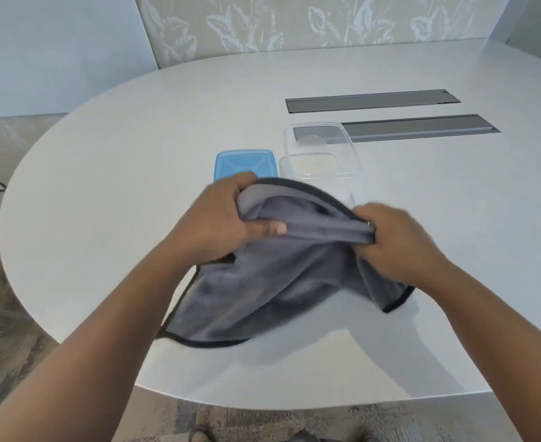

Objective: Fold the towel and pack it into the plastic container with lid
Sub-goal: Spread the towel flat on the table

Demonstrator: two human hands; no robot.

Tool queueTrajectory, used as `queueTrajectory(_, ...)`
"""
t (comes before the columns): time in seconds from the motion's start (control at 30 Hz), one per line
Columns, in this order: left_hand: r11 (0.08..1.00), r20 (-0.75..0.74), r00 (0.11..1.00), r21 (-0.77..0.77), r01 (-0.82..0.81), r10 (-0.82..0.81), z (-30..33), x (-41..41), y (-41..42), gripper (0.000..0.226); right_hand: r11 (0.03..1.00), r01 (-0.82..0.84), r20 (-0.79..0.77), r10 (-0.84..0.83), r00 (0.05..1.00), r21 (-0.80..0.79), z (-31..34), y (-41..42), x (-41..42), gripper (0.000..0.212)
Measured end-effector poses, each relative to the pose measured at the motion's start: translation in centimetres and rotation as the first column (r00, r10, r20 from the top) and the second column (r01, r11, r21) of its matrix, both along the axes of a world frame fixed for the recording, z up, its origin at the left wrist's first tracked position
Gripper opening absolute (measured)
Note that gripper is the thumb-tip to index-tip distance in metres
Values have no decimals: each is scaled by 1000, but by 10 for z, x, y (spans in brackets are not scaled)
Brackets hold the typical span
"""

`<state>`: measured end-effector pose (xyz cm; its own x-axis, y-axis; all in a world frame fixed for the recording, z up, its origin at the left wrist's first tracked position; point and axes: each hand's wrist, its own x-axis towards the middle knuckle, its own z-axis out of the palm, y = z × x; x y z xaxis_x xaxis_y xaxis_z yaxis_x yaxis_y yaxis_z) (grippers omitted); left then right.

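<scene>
While still loose and only partly doubled over, grey towel (263, 295) held above the near edge of the white worktop (103, 193), lower part draping down onto the surface. Left hand (221, 224) clenched on the bunched upper left edge, thumb pressed over the cloth. Right hand (390, 240) clenched on the gathered upper right corner. Folding judged barely begun: layers uneven, dark hem curling, no flat, neat shape yet. Beyond the hands, blue lid (243, 164) lying flat on the worktop, partly hidden by the left hand. Just beside it, to the right, clear plastic container (323, 154) standing open, nothing visible inside. Still to do, by this reckoning: finish the folds, place the towel in the container, press the lid on. Farther back, two dark cable slots (371, 100) set into the worktop.
</scene>
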<state>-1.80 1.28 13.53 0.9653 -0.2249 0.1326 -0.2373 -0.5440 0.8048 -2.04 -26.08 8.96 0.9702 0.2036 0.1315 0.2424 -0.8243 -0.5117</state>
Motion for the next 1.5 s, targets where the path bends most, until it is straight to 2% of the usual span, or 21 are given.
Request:
queueTrajectory(0.07, 994, 186, 981, -107, -28, 47, 18, -6, 0, 25, 997, 50, 229, -63, 971, 62, 17, 1, -3, 20)
queueTrajectory(0.13, 991, 333, 942, -133, 12, 33, 33, -13, 6, 25, 995, 47, 359, -77, 930, 93, 35, -1, -6, 25)
queueTrajectory(0.2, 995, 324, 943, -37, 91, -74, 41, -20, 15, 22, 998, -1, 402, -22, 915, 58, 42, -4, -10, 30)
queueTrajectory(0.27, 974, 89, 974, 106, 199, -208, 36, -25, 23, 20, 995, -99, 253, 102, 962, -23, 39, -11, -14, 35)
queueTrajectory(0.33, 887, -184, 926, 274, 371, -330, 15, -28, 28, 21, 972, -172, -110, 156, 982, -159, 30, -16, -16, 41)
queueTrajectory(0.4, 759, -331, 863, 422, 496, -381, -18, -30, 26, 17, 893, -279, -420, 115, 900, -354, 15, -16, -23, 38)
queueTrajectory(0.43, 729, -370, 854, 457, 510, -366, -34, -31, 24, 16, 859, -330, -487, 110, 866, -392, 5, -14, -27, 36)
queueTrajectory(0.53, 714, -422, 849, 482, 507, -318, -67, -35, 20, 11, 887, -292, -456, 106, 883, -358, -18, -8, -32, 33)
queueTrajectory(0.6, 684, -484, 805, 459, 567, -343, -73, -37, 20, 13, 904, -291, -457, 125, 881, -313, -18, -6, -31, 33)
queueTrajectory(0.73, 723, -641, 656, 221, 655, -399, -67, -34, 29, 77, 909, -380, -665, 176, 726, -174, -6, -11, -36, 42)
queueTrajectory(0.8, 813, -584, 667, 20, 582, -463, -60, -35, 31, 74, 936, -347, -676, 216, 705, -63, -4, -14, -35, 41)
queueTrajectory(0.87, 945, -471, 822, -97, 311, -319, -57, -32, 28, 59, 977, -211, -537, 189, 822, 21, -11, -14, -27, 32)
queueTrajectory(0.9, 988, -411, 898, -56, 146, -156, -61, -28, 26, 52, 990, -144, -412, 133, 901, 6, -17, -14, -20, 25)
queueTrajectory(0.93, 997, -310, 951, 71, 3, 19, -68, -23, 25, 43, 996, -84, -289, 73, 955, -27, -25, -13, -13, 20)
queueTrajectory(1.0, 896, -166, 956, 416, -154, 241, -84, -10, 28, 38, 999, -16, -150, 11, 989, -32, -44, -12, -1, 10)
queueTrajectory(1.1, 764, -249, 926, 642, -61, 283, -101, -4, 33, 53, 1000, 15, -103, -17, 995, -16, -68, -14, 15, 8)
queueTrajectory(1.17, 717, -208, 935, 694, -66, 288, -105, -3, 32, 48, 1000, 28, -135, -28, 991, -3, -76, -15, 20, 34)
queueTrajectory(1.23, 725, -157, 944, 680, -110, 291, -105, -2, 30, 38, 998, 38, -174, -44, 984, -42, -78, -14, 22, 54)
queueTrajectory(1.3, 740, -107, 950, 654, -155, 293, -102, -1, 30, 26, 992, 23, -197, -48, 979, -125, -81, -15, 25, 62)
queueTrajectory(1.4, 750, 13, 964, 626, -214, 264, -99, -2, 30, 16, 978, -6, -241, -45, 970, -208, -82, -16, 27, 57)
queueTrajectory(1.5, 760, 251, 947, 571, -312, 200, -101, -3, 34, 17, 986, 2, -218, -39, 975, -168, -81, -17, 28, 35)
